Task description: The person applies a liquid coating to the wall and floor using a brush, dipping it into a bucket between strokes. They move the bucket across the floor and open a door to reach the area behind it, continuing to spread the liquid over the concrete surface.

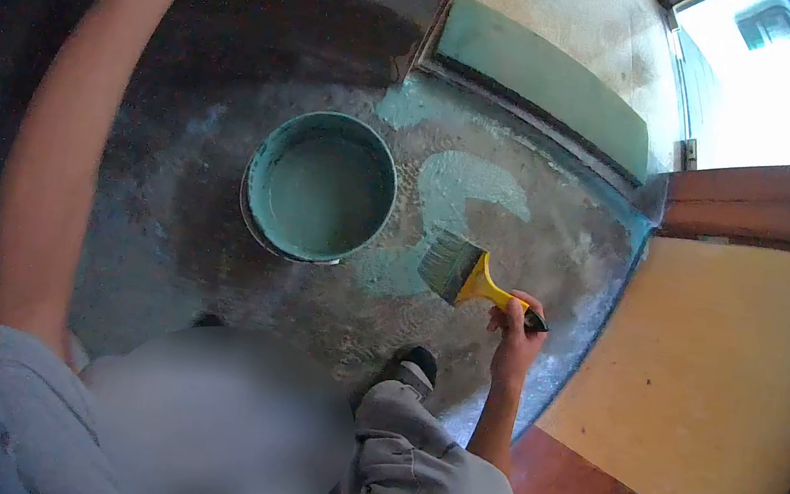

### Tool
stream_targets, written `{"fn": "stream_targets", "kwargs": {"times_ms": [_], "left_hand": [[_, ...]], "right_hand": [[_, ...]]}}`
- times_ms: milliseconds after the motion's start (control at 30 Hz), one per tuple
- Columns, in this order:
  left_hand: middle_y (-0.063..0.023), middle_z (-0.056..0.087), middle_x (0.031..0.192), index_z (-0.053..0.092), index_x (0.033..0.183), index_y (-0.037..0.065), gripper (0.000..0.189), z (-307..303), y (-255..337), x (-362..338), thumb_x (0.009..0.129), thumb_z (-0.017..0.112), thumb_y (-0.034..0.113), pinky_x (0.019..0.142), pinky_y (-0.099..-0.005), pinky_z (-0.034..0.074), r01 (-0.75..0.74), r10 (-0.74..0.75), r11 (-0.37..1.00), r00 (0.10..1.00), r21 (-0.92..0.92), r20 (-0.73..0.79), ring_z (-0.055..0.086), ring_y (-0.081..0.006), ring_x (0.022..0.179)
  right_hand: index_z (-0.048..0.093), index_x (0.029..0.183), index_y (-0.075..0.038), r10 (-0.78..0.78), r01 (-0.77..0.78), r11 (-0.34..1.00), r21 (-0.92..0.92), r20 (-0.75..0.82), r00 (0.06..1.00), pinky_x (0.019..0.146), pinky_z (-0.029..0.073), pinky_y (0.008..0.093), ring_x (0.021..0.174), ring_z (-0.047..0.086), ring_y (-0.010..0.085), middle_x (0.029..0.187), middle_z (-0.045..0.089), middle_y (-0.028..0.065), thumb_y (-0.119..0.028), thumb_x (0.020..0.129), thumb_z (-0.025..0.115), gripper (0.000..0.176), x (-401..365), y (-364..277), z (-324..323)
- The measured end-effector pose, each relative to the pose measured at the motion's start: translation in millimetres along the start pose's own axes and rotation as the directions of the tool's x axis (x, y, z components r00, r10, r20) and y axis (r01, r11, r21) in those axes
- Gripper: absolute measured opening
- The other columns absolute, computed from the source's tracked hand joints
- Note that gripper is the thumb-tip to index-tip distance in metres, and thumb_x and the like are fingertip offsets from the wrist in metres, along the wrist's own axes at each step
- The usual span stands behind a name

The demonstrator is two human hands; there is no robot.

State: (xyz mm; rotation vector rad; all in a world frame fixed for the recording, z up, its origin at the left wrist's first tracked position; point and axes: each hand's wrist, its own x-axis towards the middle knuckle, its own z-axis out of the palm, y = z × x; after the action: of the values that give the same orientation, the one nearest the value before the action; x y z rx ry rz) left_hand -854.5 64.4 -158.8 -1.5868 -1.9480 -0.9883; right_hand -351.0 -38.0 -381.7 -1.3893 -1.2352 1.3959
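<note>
My right hand (515,342) is closed round the yellow and black handle of a wide paintbrush (477,281). The brush's bristles (449,261) are coated in green paint and lie over a wet green patch (448,194) on the floor. Left of the brush stands a round bucket (321,186), its inside smeared with green and holding green paint. My left arm (67,140) stretches up along the left side of the view, and its hand is beyond the top edge.
A pale green step or ledge (544,86) runs along the wall at the back. An opening with bright light (761,86) is at upper right. The right wall has a yellow panel (699,381) with reddish bands. My shoe (419,362) rests on the dark concrete floor (305,310).
</note>
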Motion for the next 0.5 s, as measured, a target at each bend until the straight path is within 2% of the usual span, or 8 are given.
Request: {"fn": "stream_targets", "kwargs": {"times_ms": [33, 100, 133, 200, 233, 300, 367, 500], "left_hand": [[-0.0175, 0.026, 0.145, 0.026, 0.139, 0.005, 0.062, 7.7, -27.4, -19.2, 0.095, 0.056, 0.037, 0.111, -0.0450, 0.023, 0.058, -0.053, 0.998, 0.969, -0.014, 0.240, 0.026, -0.0321, 0.134], [-0.0220, 0.051, 0.140, 0.043, 0.141, 0.004, 0.063, -5.8, -5.0, -87.4, 0.095, 0.057, 0.043, 0.107, -0.0423, 0.039, 0.044, -0.014, 0.991, 0.972, -0.124, 0.235, 0.050, -0.0350, 0.129], [-0.0254, 0.040, 0.148, 0.024, 0.151, 0.001, 0.077, -18.4, -2.7, -123.7, 0.095, 0.057, 0.044, 0.112, -0.0428, 0.032, 0.209, -0.163, 0.977, 0.867, -0.046, 0.471, 0.040, -0.0378, 0.137], [-0.0185, 0.023, 0.159, 0.019, 0.153, 0.003, 0.076, -32.8, -17.6, -197.6, 0.099, 0.050, 0.046, 0.113, -0.0417, 0.031, 0.610, -0.379, 0.793, 0.516, -0.018, 0.769, 0.034, -0.0338, 0.141], [-0.0243, 0.033, 0.152, 0.021, 0.151, -0.002, 0.077, -32.6, -34.4, -246.3, 0.099, 0.050, 0.046, 0.109, -0.0424, 0.036, 0.655, -0.407, 0.753, 0.530, -0.055, 0.744, 0.047, -0.0328, 0.130], [-0.0168, 0.043, 0.143, 0.022, 0.152, 0.004, 0.068, -61.8, 5.6, -268.0, 0.102, 0.046, 0.043, 0.100, -0.0423, 0.046, 0.968, -0.551, 0.250, 0.128, 0.016, 0.824, 0.056, -0.0270, 0.116], [-0.0114, 0.053, 0.127, 0.028, 0.149, 0.005, 0.062, -63.0, 10.5, -301.7, 0.103, 0.043, 0.044, 0.092, -0.0423, 0.050, 0.997, -0.440, 0.018, 0.078, -0.078, 0.894, 0.059, -0.0195, 0.103], [-0.0070, 0.058, 0.118, 0.039, 0.141, 0.008, 0.053, -58.9, 21.3, -322.4, 0.103, 0.042, 0.045, 0.088, -0.0401, 0.050, 0.986, -0.447, 0.110, 0.159, -0.123, 0.880, 0.060, -0.0179, 0.100]], "right_hand": [[0.060, 0.106, -0.001, -0.005, 0.005, 1.000, 0.014, 0.016, 1.000, 0.058, 0.046, 0.0253, 0.064, 0.059, 0.0128, 0.077, 0.064, 0.0091, -0.024, 0.094, 0.064, 0.026, -1.4, 3.9, 0.9], [0.060, 0.106, -0.001, 0.003, -0.003, 1.000, 0.004, -0.005, 1.000, 0.057, 0.046, 0.0255, 0.063, 0.059, 0.0129, 0.076, 0.064, 0.0094, -0.023, 0.094, 0.064, 0.026, -4.7, 5.1, 2.0], [0.060, 0.105, -0.001, 0.010, -0.010, 1.000, 0.001, -0.021, 1.000, 0.057, 0.046, 0.0256, 0.063, 0.059, 0.0129, 0.076, 0.064, 0.0096, -0.023, 0.094, 0.064, 0.026, -7.4, 6.9, 2.4], [0.060, 0.105, -0.001, 0.049, -0.047, 0.998, 0.045, -0.042, 0.998, 0.057, 0.046, 0.0256, 0.062, 0.058, 0.0129, 0.076, 0.064, 0.0093, -0.023, 0.094, 0.064, 0.025, -7.9, 14.5, 1.8], [0.060, 0.105, -0.001, 0.065, -0.062, 0.996, 0.062, -0.051, 0.997, 0.057, 0.046, 0.0256, 0.062, 0.058, 0.0129, 0.076, 0.064, 0.0091, -0.023, 0.094, 0.064, 0.025, -6.2, 16.8, 1.6], [0.060, 0.105, -0.001, 0.071, -0.068, 0.996, 0.063, -0.048, 0.996, 0.057, 0.046, 0.0254, 0.061, 0.058, 0.0124, 0.077, 0.064, 0.0083, -0.023, 0.093, 0.065, 0.025, -3.6, 18.0, 0.7], [0.061, 0.105, -0.001, 0.049, -0.048, 0.997, 0.056, -0.016, 0.999, 0.058, 0.047, 0.0252, 0.062, 0.059, 0.0120, 0.077, 0.064, 0.0079, -0.023, 0.093, 0.066, 0.025, -0.7, 18.9, 1.6], [0.061, 0.105, -0.001, 0.052, -0.052, 0.998, 0.023, 0.004, 0.999, 0.057, 0.047, 0.0249, 0.063, 0.059, 0.0118, 0.078, 0.065, 0.0079, -0.021, 0.093, 0.065, 0.023, 1.4, 11.9, 9.1]]}}
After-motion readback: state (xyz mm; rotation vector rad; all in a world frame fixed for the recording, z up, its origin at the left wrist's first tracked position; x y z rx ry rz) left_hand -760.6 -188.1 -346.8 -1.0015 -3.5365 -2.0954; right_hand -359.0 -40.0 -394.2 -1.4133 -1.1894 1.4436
